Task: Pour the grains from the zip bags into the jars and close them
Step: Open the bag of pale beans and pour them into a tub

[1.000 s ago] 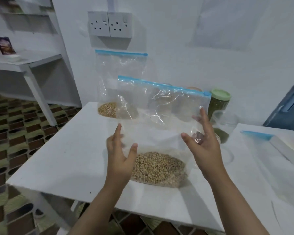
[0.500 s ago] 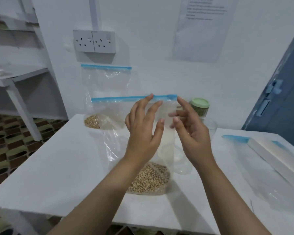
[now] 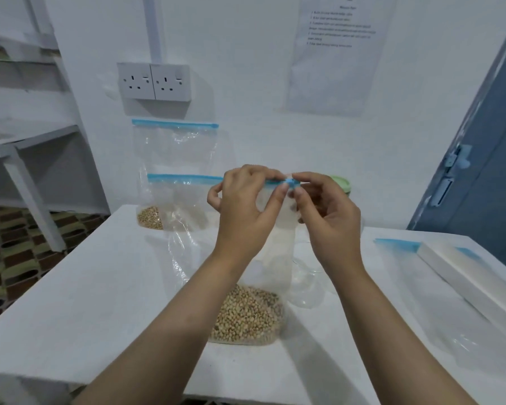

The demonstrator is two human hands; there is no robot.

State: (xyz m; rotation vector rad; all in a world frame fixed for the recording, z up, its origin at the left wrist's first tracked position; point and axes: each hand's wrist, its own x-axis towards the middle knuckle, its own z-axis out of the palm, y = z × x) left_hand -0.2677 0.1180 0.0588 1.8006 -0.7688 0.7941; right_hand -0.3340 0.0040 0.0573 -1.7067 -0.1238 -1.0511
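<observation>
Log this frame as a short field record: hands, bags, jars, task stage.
left hand: pinching the blue zip strip of the near bag
right hand: pinching the slider end of the same strip
near bag: upright on the table, grains at the bottom
far bag: upright against the wall, a few grains
clear jar: behind the near bag, appears empty
green-lidded jar: mostly hidden by the hands
stage: opening the near bag, nothing poured from it
</observation>
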